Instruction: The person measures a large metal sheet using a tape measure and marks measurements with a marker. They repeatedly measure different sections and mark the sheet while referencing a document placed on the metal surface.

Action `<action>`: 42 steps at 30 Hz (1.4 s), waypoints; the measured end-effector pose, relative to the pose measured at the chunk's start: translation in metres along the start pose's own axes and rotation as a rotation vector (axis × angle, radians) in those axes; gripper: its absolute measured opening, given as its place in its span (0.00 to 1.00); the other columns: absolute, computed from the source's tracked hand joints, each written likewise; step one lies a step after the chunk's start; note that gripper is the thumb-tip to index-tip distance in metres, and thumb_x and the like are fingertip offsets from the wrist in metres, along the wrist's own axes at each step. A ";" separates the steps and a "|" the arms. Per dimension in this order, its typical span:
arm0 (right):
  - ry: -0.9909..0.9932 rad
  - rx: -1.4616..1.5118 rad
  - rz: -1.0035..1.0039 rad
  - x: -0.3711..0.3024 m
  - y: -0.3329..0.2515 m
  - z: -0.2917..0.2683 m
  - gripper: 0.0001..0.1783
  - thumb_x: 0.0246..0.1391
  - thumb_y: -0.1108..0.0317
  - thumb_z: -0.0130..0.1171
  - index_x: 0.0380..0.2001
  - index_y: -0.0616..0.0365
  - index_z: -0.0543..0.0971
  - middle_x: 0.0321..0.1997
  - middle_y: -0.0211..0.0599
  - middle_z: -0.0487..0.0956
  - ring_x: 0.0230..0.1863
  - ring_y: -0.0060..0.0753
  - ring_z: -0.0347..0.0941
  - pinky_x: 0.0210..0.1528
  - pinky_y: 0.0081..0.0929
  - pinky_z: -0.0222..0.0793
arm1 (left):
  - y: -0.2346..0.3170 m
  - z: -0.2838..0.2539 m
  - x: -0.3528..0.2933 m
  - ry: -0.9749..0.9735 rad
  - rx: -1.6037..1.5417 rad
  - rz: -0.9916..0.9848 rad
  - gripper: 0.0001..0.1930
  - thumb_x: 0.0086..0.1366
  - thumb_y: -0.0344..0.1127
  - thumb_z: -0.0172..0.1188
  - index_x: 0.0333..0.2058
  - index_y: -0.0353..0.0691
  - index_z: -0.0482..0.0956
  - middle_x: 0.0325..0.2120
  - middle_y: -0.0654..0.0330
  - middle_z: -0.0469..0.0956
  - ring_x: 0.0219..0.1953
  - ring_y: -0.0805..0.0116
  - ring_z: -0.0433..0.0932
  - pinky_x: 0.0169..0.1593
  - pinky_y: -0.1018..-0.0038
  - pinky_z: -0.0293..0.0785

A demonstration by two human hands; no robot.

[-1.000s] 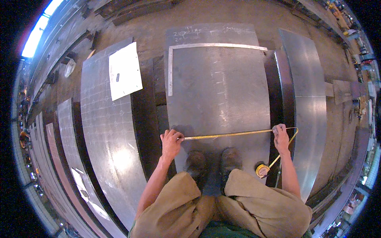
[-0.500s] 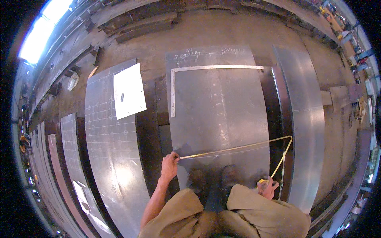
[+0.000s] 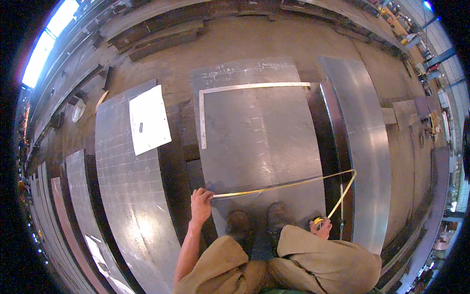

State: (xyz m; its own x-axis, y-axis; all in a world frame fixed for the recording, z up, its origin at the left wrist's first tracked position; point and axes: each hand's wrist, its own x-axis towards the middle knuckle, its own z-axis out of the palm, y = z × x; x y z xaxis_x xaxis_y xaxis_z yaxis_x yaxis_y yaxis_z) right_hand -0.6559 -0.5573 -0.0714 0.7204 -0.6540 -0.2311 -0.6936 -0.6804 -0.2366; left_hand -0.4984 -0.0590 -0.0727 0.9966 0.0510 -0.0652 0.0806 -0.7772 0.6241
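My left hand [image 3: 200, 206] pinches the end of a yellow tape measure blade [image 3: 264, 189] at the left edge of a grey steel plate [image 3: 259, 142]. From there the blade runs across the plate, passes its right edge and bends sharply back toward me. The yellow and black tape case [image 3: 318, 222] sits in my right hand [image 3: 322, 229], low beside my knee at the plate's right edge. A metal carpenter's square [image 3: 254, 87] lies on the far part of the plate, below some chalk marks.
A steel plate [image 3: 129, 171] with chalk grid lines lies to the left, bearing a white paper sheet [image 3: 149, 122] with a small dark object on it. Another long steel plate [image 3: 367, 147] lies on the right. Dark gaps separate the plates. Steel beams [image 3: 161, 29] stretch across the back.
The view has shifted slightly, so plates and square appear farther left. Both hands keep hold of the tape, and the bend in its blade still hangs past the plate's right edge.
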 end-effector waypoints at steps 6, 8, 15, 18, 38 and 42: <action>0.005 0.003 0.022 -0.006 -0.017 -0.007 0.45 0.45 0.47 0.75 0.61 0.51 0.66 0.52 0.50 0.71 0.51 0.60 0.74 0.49 0.53 0.72 | 0.002 0.008 0.002 -0.092 0.082 0.063 0.07 0.60 0.31 0.64 0.36 0.50 0.87 0.34 0.64 0.77 0.44 0.58 0.72 0.49 0.58 0.64; -0.004 0.012 0.048 -0.007 -0.021 -0.009 0.45 0.46 0.45 0.74 0.62 0.52 0.65 0.53 0.53 0.71 0.51 0.64 0.74 0.49 0.55 0.73 | 0.003 0.009 0.002 -0.086 0.100 0.085 0.07 0.59 0.32 0.64 0.35 0.50 0.87 0.34 0.65 0.77 0.44 0.59 0.72 0.49 0.59 0.63; 0.011 -0.060 0.061 -0.005 -0.019 -0.008 0.46 0.48 0.42 0.73 0.63 0.54 0.65 0.54 0.56 0.70 0.49 0.68 0.75 0.46 0.60 0.75 | 0.008 0.012 0.003 -0.043 0.067 0.125 0.08 0.57 0.30 0.65 0.35 0.51 0.86 0.33 0.66 0.76 0.44 0.59 0.72 0.49 0.58 0.63; -0.013 -0.026 0.039 -0.002 -0.011 -0.006 0.46 0.48 0.44 0.74 0.63 0.54 0.65 0.55 0.56 0.69 0.49 0.68 0.74 0.47 0.59 0.75 | 0.008 0.017 0.004 -0.065 0.110 0.124 0.08 0.57 0.29 0.65 0.35 0.51 0.85 0.34 0.66 0.77 0.45 0.59 0.72 0.50 0.57 0.62; 0.181 -0.042 -0.212 0.042 -0.033 -0.032 0.35 0.56 0.49 0.68 0.61 0.51 0.68 0.58 0.55 0.69 0.57 0.65 0.70 0.55 0.56 0.70 | 0.021 0.020 0.019 -0.155 0.090 0.000 0.04 0.58 0.31 0.66 0.32 0.49 0.85 0.33 0.66 0.77 0.44 0.59 0.73 0.50 0.56 0.61; 0.172 -0.019 -0.466 0.122 -0.096 -0.050 0.24 0.63 0.57 0.61 0.59 0.50 0.72 0.62 0.58 0.67 0.59 0.66 0.69 0.59 0.52 0.71 | 0.020 0.022 0.015 -0.145 0.072 -0.014 0.05 0.57 0.31 0.67 0.33 0.49 0.85 0.34 0.66 0.77 0.45 0.60 0.74 0.51 0.56 0.61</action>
State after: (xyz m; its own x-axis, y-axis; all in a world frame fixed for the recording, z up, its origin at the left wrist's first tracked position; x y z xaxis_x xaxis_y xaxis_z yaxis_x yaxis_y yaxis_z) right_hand -0.5009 -0.5886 -0.0294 0.9449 -0.3230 0.0543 -0.2989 -0.9181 -0.2603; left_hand -0.4818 -0.0880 -0.0785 0.9817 -0.0250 -0.1886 0.0877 -0.8203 0.5652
